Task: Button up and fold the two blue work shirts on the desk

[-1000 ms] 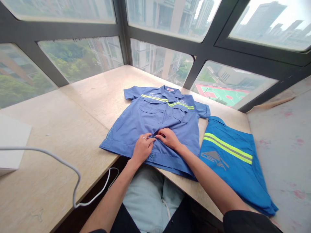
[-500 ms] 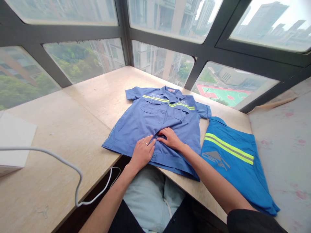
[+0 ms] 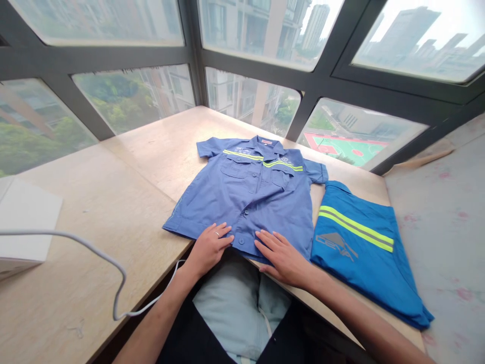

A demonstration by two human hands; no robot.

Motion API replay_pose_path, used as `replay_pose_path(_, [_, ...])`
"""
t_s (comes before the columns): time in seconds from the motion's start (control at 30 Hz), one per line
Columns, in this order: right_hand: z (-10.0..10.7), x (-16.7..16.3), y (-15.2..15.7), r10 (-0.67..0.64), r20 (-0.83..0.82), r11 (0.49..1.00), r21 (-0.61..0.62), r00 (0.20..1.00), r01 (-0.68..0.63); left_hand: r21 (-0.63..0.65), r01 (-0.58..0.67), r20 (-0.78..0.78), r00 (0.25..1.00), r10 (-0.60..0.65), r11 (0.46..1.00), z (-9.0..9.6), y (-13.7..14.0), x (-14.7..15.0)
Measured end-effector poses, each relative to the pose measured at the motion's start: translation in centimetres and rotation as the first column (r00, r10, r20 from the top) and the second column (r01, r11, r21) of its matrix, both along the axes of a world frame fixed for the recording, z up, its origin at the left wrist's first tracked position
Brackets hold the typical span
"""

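A blue short-sleeved work shirt (image 3: pixel 246 197) lies spread out, front side up, its collar toward the window and its hem at the table's near edge. Yellow reflective stripes cross its chest above two flap pockets. My left hand (image 3: pixel 211 245), with a ring on one finger, rests open on the hem left of the button placket. On the other side of the placket, my right hand (image 3: pixel 282 257) lies flat and open on the lower front. Between the hands, a button (image 3: pixel 241 241) shows near the hem, with another above it.
A folded brighter-blue garment (image 3: pixel 356 253) with a yellow-grey stripe lies right of the shirt, by the wall. At the left, a white box (image 3: pixel 26 222) stands on the table (image 3: pixel 125 202), and a white cable (image 3: pixel 121 273) loops over the near edge. Windows frame the back.
Both hands have let go of the button area and moved down toward the hem and apart. My right hand has opened out flat. The shirt front lies smoother.
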State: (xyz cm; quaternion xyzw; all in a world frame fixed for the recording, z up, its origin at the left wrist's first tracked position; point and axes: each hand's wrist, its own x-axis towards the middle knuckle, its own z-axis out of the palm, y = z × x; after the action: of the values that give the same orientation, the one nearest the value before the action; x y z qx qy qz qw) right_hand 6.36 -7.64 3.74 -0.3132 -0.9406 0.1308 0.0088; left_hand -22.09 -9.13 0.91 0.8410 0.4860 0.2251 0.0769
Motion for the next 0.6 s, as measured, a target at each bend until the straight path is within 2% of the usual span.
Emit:
replay_pose_path(0.1, [-1.0, 1.5, -0.6, 0.0, -0.018, 1.0, -0.03, 1.0, -0.001, 0.102, -0.036, 0.09, 0.996, 0.027, 0.994, 0.7, 0.0, -0.8])
replay_pose_path(0.2, [-1.9, 2.8, -0.7, -0.034, -0.05, 0.999, -0.036, 0.998, 0.032, 0.185, -0.153, 0.153, 0.98, 0.125, 0.971, 1.6, -0.4, -1.3])
replay_pose_path(0.27, [-2.3, 3.3, -0.8, -0.057, -0.066, 0.998, -0.036, 0.996, 0.054, 0.177, -0.17, 0.127, 0.981, 0.148, 0.97, 1.8, -0.9, -1.5])
replay_pose_path(0.4, [-2.3, 3.8, -1.0, -0.073, -0.114, 0.997, -0.017, 0.991, 0.072, 0.094, -0.114, 0.047, 0.993, 0.11, 0.989, 1.3, -1.9, -1.8])
replay_pose_path(0.53, [-1.4, 4.6, -1.0, -0.052, -0.205, 0.999, -0.013, 0.977, 0.05, 0.09, -0.148, 0.055, 0.988, 0.144, 0.985, 1.3, -2.6, -1.7])
replay_pose_path(0.6, [-0.8, 5.2, -1.3, -0.051, -0.23, 0.999, -0.01, 0.972, 0.05, 0.078, -0.127, 0.05, 0.991, 0.123, 0.989, 1.6, -2.8, -1.5])
